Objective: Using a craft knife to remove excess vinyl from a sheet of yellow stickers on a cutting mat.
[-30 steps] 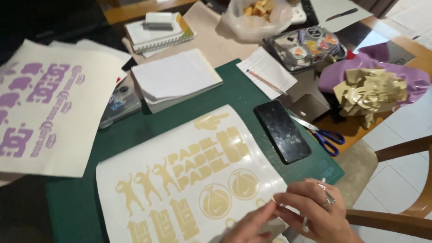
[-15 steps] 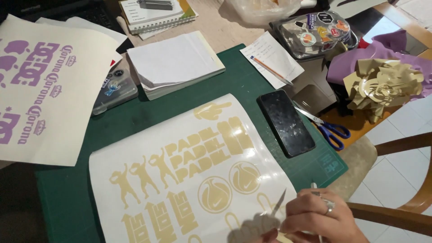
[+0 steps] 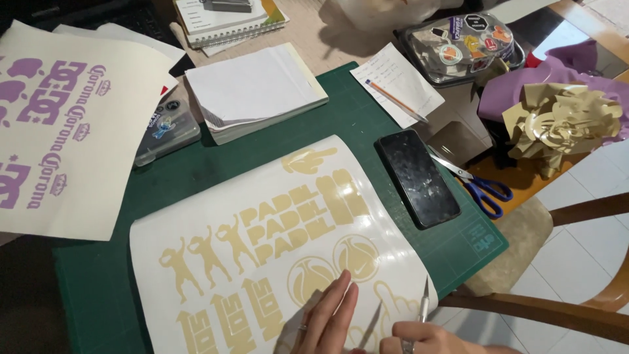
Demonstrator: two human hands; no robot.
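Note:
A white backing sheet (image 3: 216, 223) with gold-tan cut vinyl figures, balls and lettering lies on a green cutting mat (image 3: 341, 118). My left hand (image 3: 324, 318) rests flat on the sheet's lower edge, fingers together and pointing up toward a round ball shape. My right hand (image 3: 419, 337) is at the bottom edge beside it, closed around a thin pointed metal tool (image 3: 424, 303) whose tip stands just above the sheet's right corner. A second thin sliver (image 3: 371, 324) shows between the two hands; what it is, I cannot tell.
A black phone (image 3: 417, 177) lies on the mat's right side, blue-handled scissors (image 3: 475, 183) just beyond it. A wad of tan vinyl scraps (image 3: 563, 124), a notepad (image 3: 252, 88), a purple-printed sheet (image 3: 59, 124), a sticker-covered case (image 3: 462, 46) and a wooden chair arm (image 3: 557, 314) surround the mat.
The view has shifted so the sheet sits higher and larger. My left hand has come forward and laid flat on the sheet; my right hand dropped to the bottom edge with the tool upright.

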